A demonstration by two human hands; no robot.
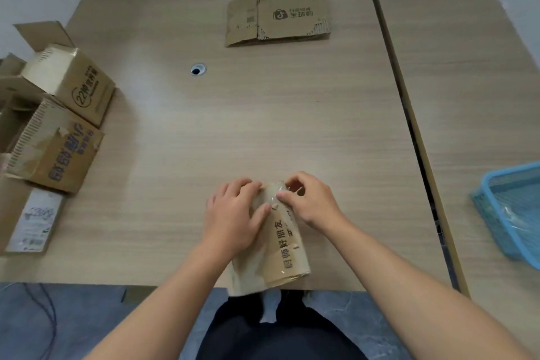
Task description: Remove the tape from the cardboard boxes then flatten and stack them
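White walls close in the pale wood-grain surface (292, 114) on its far and left sides. The round metal-rimmed cable hole (198, 69) serves as the marker here. Far to the left of the hole, a cluster of open brown cardboard boxes (58, 120) crowds the surface's left edge, some overhanging it, and thin dark cables (43, 316) lie on the grey floor nearer the person than that cluster.

Nearer than the hole and slightly right of it, at the surface's near edge, lies the small brown cardboard box (287, 245) with black printed characters (one end juts past the edge). The left hand (233, 219) grips it, fingers curved over its far left corner and thumb pressed on top. The right hand (309, 202) pinches clear tape (277, 193) at the box's far end with curled fingers.

Between the hole and both hands the wood lies bare. Farther than the hole and to its right rests a flattened brown cardboard box (277, 19), well apart from the hands.

Far right of the hole, a dark gap (409, 114) divides this surface from a second wooden surface (467, 82), where a blue plastic mesh basket (508, 213) sits.
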